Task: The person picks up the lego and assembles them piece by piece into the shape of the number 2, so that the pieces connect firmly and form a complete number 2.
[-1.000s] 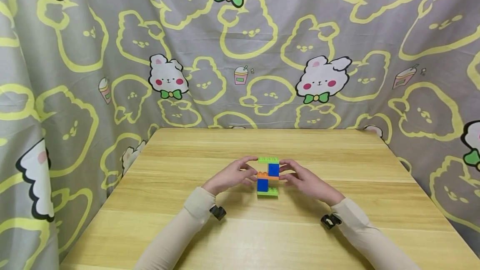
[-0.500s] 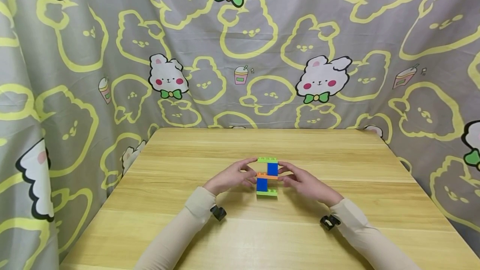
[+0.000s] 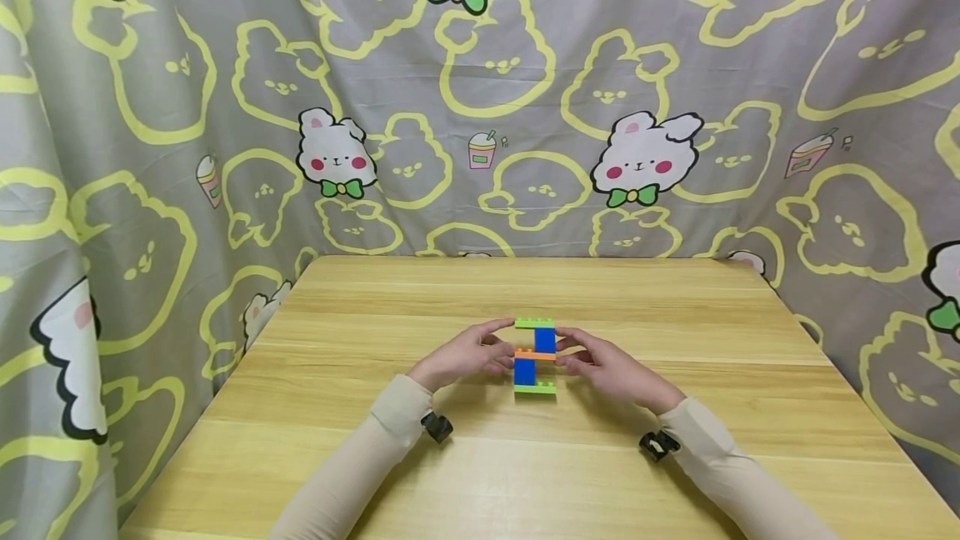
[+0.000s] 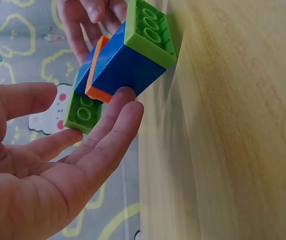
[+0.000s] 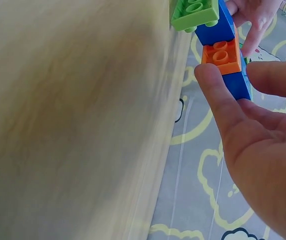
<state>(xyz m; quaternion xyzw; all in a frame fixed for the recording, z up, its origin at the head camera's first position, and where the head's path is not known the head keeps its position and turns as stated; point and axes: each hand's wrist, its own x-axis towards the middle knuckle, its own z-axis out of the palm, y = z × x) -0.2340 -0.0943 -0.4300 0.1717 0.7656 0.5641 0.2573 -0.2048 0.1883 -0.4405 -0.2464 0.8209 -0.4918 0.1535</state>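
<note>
Small brick stack point(image 3: 535, 357) standing mid-table on the wooden table point(image 3: 480, 473), green plates top and bottom, blue bricks and an orange plate between; left hand point(image 3: 459, 354) fingertips touching its left side, fingers nearly straight; right hand point(image 3: 603, 367) pinching its right side

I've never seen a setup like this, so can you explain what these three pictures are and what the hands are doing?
There is no machine here: a person wears three cameras. One picture comes from the head and looks down at a wooden table; the two close-ups come from cameras on each wrist. On the table stands a small block tower, with green plates at the bottom and top, blue blocks, and an orange plate between them. The left hand and the right hand touch it from either side with their fingertips. A cartoon rabbit curtain hangs behind.
</note>
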